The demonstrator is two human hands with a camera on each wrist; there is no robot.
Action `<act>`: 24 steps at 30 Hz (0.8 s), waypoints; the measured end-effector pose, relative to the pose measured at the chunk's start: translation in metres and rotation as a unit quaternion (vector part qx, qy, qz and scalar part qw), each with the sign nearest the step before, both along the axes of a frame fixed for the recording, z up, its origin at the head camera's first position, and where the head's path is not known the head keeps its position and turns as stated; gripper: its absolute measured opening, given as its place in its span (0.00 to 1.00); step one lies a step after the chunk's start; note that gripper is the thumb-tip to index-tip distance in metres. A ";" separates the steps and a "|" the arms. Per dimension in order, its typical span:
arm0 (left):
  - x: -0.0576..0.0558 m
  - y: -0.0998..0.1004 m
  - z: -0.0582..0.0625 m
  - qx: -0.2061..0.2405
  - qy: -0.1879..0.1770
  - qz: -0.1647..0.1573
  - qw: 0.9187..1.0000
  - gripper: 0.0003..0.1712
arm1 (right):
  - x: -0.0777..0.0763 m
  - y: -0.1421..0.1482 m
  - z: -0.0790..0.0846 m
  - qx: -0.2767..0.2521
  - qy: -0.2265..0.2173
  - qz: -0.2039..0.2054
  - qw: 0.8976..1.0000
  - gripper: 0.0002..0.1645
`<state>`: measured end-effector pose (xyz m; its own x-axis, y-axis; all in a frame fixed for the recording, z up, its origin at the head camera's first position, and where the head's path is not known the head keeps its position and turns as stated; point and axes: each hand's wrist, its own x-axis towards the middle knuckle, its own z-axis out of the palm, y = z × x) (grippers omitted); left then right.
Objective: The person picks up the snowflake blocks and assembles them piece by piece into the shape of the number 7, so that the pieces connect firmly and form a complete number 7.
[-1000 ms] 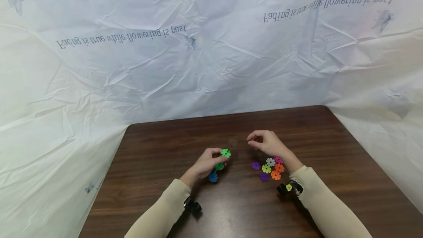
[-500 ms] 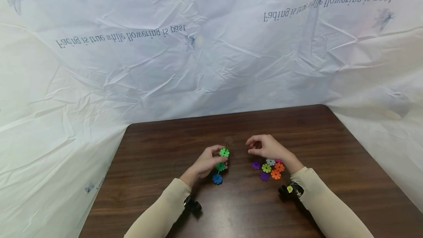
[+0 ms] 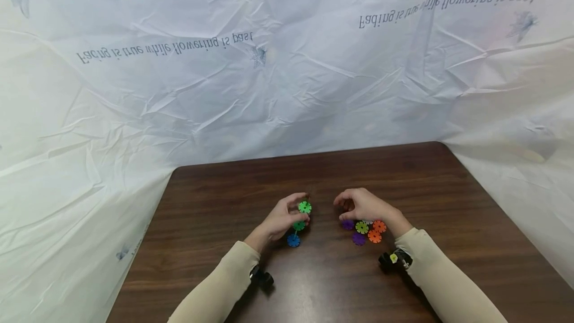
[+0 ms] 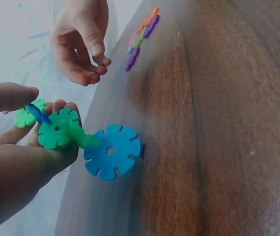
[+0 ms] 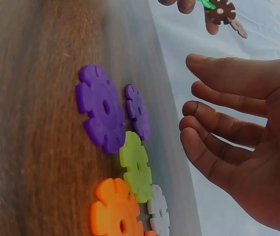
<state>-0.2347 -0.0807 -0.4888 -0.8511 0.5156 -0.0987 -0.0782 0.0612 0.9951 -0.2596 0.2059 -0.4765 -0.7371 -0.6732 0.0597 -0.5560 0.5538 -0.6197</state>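
My left hand (image 3: 278, 221) pinches a chain of slotted interlocking discs between thumb and fingers, raised over the table. A light green disc (image 3: 305, 207) shows at its upper part. In the left wrist view a green disc (image 4: 59, 129) lies against the fingers, and a blue disc (image 4: 113, 151) hangs at the lower end, joined through an edge-on green one. The right wrist view shows a brown disc (image 5: 220, 11) and a tan one (image 5: 237, 28) at the other end. My right hand (image 3: 365, 205) hovers with loosely bent fingers, holding nothing, just beyond the loose discs.
Several loose discs lie flat right of centre: a purple disc (image 5: 100, 109), a yellow-green disc (image 3: 361, 227), an orange disc (image 3: 374, 236) and a white disc (image 5: 158, 211) among them. The dark wooden table (image 3: 215, 203) meets a pale printed sheet (image 3: 278, 113) behind it.
My right hand has come down nearer to me, now covering the pink disc and most of the white one in the head view. The chain in my left hand has swung slightly, its blue end shifting right.
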 end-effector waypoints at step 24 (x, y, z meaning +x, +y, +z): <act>-0.001 0.006 -0.001 0.013 -0.013 0.049 0.999 0.30 | -0.003 0.004 -0.008 0.074 -0.012 0.039 0.996 0.21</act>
